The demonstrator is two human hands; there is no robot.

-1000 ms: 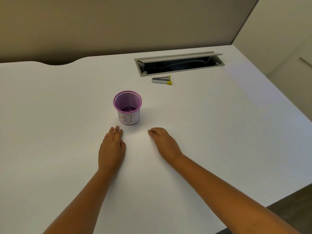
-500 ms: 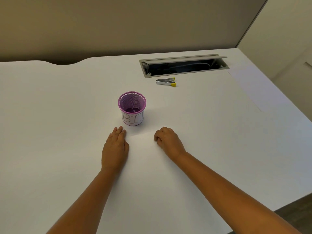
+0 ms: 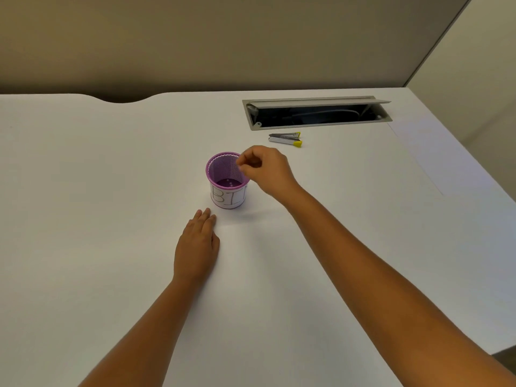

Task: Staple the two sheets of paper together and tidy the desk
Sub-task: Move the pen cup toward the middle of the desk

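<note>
A purple mesh cup [image 3: 223, 174] with a white label reading "BIN" stands mid-desk. A few tiny white specks lie on its bottom. My right hand [image 3: 265, 169] hovers over the cup's right rim, thumb and fingertips pinched together; whether anything tiny sits between them is too small to see. My left hand [image 3: 196, 247] lies flat, palm down, on the white desk [image 3: 97, 219] just in front of the cup, holding nothing. A small silver stapler [image 3: 284, 138] with yellow tips lies behind the cup. A faint pale sheet of paper [image 3: 424, 157] rests at the right of the desk.
An open grey cable tray [image 3: 315, 113] is sunk into the desk behind the stapler. A beige partition wall stands along the desk's far edge, which has a curved cut-out at the back left. The desk's front right edge drops to dark floor.
My right hand curled its fingers on the desk, then lifted and moved forward to above the cup's rim. My left hand stayed flat in place.
</note>
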